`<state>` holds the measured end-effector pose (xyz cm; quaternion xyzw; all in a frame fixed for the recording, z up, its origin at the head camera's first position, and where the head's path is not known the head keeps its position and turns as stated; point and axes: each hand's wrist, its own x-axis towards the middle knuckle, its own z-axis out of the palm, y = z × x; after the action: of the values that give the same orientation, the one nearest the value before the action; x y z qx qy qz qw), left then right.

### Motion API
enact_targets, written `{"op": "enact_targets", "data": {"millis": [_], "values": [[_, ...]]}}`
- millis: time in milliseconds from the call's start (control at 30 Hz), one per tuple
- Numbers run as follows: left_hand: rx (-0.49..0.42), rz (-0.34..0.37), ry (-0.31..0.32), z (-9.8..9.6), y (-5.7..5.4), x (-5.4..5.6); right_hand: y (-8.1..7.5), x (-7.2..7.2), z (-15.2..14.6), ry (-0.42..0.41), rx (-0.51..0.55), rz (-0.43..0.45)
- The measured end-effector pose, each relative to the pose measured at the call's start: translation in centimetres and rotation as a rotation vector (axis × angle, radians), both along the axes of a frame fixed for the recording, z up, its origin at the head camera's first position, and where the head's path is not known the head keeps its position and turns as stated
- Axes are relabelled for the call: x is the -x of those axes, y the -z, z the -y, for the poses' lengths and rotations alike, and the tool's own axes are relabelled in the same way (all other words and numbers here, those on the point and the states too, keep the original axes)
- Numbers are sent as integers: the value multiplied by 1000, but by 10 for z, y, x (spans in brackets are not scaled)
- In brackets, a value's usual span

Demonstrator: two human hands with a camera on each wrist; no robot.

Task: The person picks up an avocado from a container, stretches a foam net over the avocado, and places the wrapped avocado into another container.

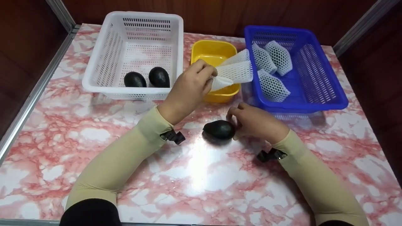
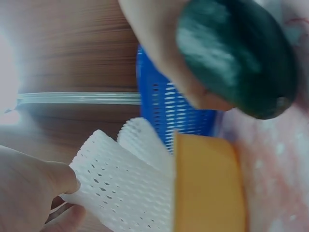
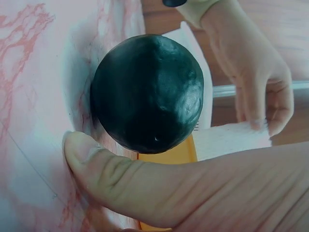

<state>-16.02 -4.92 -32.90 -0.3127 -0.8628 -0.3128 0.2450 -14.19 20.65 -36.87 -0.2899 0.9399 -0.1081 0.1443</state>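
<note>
A pink-and-white marbled desk [image 1: 157,207] is carrying the things. At its far left a white basket [image 1: 177,47] is holding two dark avocados [image 1: 159,77]; at the far right a blue basket [image 1: 301,89] is holding three white mesh sleeves [image 1: 273,86]. Between them a yellow container [image 1: 220,98] is standing. Beside and above it, the left hand [image 1: 190,86] is pinching a white foam net [image 1: 235,72]. The right hand [image 1: 259,122] is curving loosely, thumb extended, beside a single avocado [image 1: 220,129] that is lying on the desk.
</note>
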Motion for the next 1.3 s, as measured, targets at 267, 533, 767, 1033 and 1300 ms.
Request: {"op": "enact_targets", "data": {"millis": [267, 533, 767, 1033, 1300], "values": [[-3, -125, -47, 13, -27, -17, 1, 0, -1, 0, -8, -12], [32, -146, -57, 24, -43, -36, 1, -1, -1, 1, 5, -10], [133, -143, -52, 36, -40, -55, 1, -2, -3, -12, 38, -17], [425, 29, -109, 31, -21, -83, 0, -1, -3, 10, 4, -11], [671, 372, 80, 34, 10, -77, -1, -1, 0, 16, -13, 0]]}}
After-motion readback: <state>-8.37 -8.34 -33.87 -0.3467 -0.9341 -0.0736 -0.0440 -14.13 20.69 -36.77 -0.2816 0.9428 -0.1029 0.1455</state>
